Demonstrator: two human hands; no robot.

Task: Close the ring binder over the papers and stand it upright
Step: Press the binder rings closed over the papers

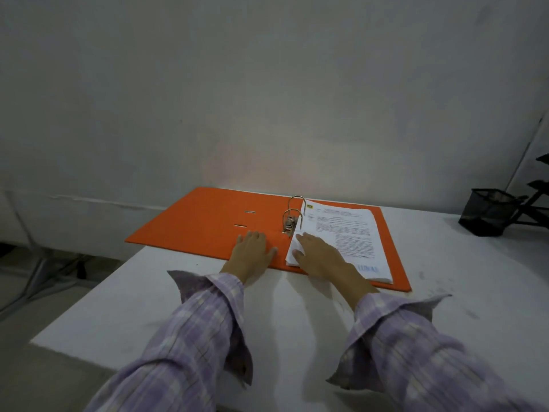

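Note:
An orange ring binder (202,221) lies open and flat on the white table (297,316), its left cover reaching past the table's left edge. Two metal rings (292,215) stand up at its middle with the lever clamp beside them. A stack of printed papers (344,233) lies on the right cover, threaded on the rings. My left hand (252,252) rests flat on the binder's spine area, fingers spread. My right hand (320,257) lies flat on the near left corner of the papers. Neither hand grips anything.
A black mesh pen holder (487,215) stands at the table's far right, with a black rack (534,197) behind it. A grey wall runs close behind the table. The table's left edge drops to the floor, where metal legs (38,272) show.

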